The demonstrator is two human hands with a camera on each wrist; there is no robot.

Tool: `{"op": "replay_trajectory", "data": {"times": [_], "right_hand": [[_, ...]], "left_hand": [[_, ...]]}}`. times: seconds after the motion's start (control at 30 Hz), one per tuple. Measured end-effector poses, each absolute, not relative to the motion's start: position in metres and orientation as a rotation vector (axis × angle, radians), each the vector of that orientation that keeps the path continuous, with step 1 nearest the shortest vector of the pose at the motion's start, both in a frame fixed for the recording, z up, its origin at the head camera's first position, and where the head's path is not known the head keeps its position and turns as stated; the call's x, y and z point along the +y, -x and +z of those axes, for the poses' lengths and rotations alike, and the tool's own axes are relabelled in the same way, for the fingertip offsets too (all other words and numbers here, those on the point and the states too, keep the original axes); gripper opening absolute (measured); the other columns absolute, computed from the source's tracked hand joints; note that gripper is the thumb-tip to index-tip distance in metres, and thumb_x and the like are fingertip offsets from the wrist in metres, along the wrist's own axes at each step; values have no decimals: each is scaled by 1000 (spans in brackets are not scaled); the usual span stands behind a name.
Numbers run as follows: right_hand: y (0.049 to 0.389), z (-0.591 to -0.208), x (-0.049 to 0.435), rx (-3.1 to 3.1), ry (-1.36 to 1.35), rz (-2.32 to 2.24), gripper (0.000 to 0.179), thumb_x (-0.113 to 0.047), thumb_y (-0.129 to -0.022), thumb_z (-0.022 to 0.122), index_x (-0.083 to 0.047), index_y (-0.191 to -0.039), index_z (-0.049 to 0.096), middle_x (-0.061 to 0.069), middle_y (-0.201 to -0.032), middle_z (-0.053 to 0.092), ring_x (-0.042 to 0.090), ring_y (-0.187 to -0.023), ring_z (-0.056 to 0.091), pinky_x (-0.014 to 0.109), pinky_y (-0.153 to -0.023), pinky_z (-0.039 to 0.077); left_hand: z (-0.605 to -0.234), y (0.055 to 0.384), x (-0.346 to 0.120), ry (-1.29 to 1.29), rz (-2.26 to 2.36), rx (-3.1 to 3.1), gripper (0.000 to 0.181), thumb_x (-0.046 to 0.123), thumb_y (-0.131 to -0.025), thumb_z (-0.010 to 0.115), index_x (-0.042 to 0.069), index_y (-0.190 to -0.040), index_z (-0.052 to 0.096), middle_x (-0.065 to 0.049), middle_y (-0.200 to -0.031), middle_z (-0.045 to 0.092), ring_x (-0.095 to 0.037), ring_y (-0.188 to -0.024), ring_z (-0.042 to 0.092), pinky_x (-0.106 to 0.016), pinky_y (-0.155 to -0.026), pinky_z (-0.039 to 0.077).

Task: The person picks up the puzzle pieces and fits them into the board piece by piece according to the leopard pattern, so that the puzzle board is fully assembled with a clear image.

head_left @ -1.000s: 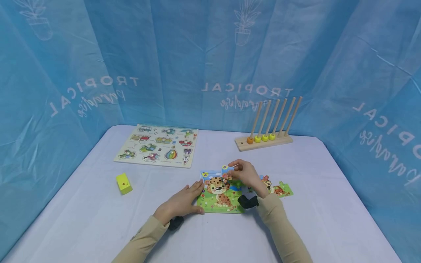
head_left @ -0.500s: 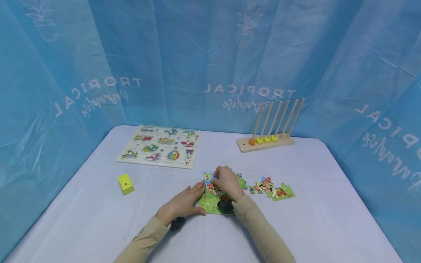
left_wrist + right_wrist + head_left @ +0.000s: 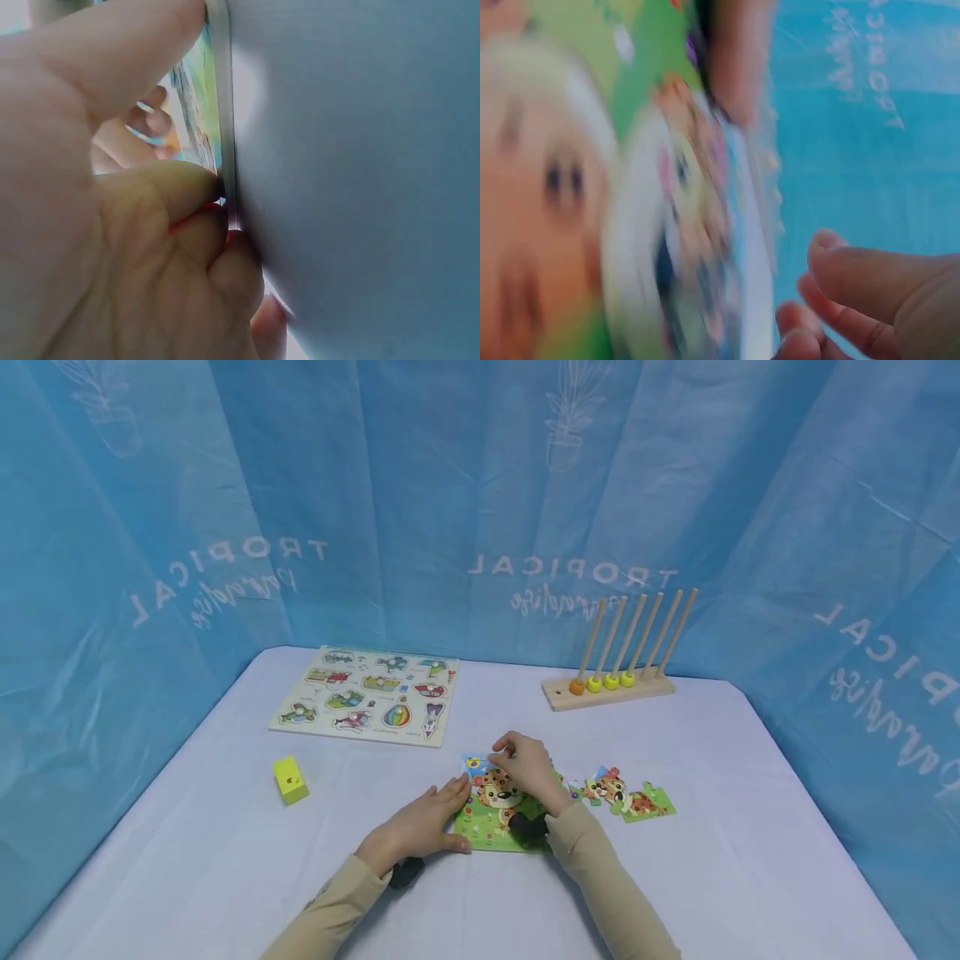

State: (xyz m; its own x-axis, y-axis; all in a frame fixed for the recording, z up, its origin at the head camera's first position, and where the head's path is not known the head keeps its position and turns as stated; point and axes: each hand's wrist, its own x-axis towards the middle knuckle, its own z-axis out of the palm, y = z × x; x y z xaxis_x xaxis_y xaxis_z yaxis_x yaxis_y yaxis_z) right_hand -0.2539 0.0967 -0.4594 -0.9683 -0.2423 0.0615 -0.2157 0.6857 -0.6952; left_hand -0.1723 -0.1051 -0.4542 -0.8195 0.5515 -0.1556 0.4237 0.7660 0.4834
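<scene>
A leopard jigsaw puzzle (image 3: 480, 827) lies on the white-covered table, its picture a spotted cub on green grass. Along its left edge rests my left hand (image 3: 420, 822), fingers extended; the left wrist view shows its thumb and fingers touching the board's edge (image 3: 223, 112). Over the puzzle's upper part hovers my right hand (image 3: 525, 768), covering some of the picture. Its fingers (image 3: 855, 311) are loosely bent in the right wrist view, with no piece between thumb and fingertips. Loose puzzle pieces (image 3: 648, 802) lie to the right of the board.
A vehicle peg puzzle board (image 3: 367, 693) lies at the back left, with a yellow block (image 3: 290, 779) in front of it. At the back right stands a wooden bead rack (image 3: 611, 693) with upright rods. A blue curtain (image 3: 420, 510) encloses the table.
My right hand carried a puzzle piece leftward to the top of the board, then released it and shifted slightly up and right. The left hand stayed at the board's edge.
</scene>
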Motion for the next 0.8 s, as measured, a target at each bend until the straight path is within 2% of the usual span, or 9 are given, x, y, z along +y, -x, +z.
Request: {"op": "replay_trajectory", "data": {"times": [0.2, 0.33, 0.5, 0.63, 0.8], "right_hand": [[252, -457, 157, 2808, 435, -1147, 17, -20, -94, 64, -10, -107, 68, 5, -92, 66, 14, -78, 60, 28, -62, 49], [249, -463, 188, 2749, 453, -1076, 20, -20, -97, 60, -13, -113, 69, 7, -101, 69, 13, -77, 60, 27, -61, 50], [243, -464, 202, 2781, 414, -1013, 21, -21, -93, 66, -13, -112, 69, 3, -92, 68, 11, -70, 53, 25, -58, 44], [240, -462, 197, 2806, 369, -937, 34, -32, -84, 75, -9, -109, 67, 2, -82, 59, 13, -68, 48, 26, -58, 39], [238, -463, 190, 2878, 316, -808, 40, -38, -79, 79, -10, -101, 63, 1, -82, 58, 15, -69, 48, 28, -63, 36]], "left_hand": [[-454, 173, -103, -755, 638, 2680, 90, 38, -83, 73, -4, -149, 29, -18, -161, 20, -34, -148, 23, -52, -122, 21], [-456, 172, -104, -746, 639, 2677, 90, 38, -83, 73, -4, -150, 29, -17, -161, 20, -33, -149, 23, -52, -122, 21], [-456, 172, -106, -736, 655, 2673, 90, 39, -84, 72, -3, -150, 28, -16, -161, 20, -33, -149, 21, -51, -123, 19], [-457, 173, -105, -722, 665, 2671, 89, 40, -84, 72, -2, -150, 28, -15, -162, 19, -32, -149, 21, -51, -123, 19], [-458, 173, -104, -738, 674, 2671, 90, 39, -84, 72, -3, -150, 28, -16, -161, 20, -33, -149, 21, -52, -123, 19]]}}
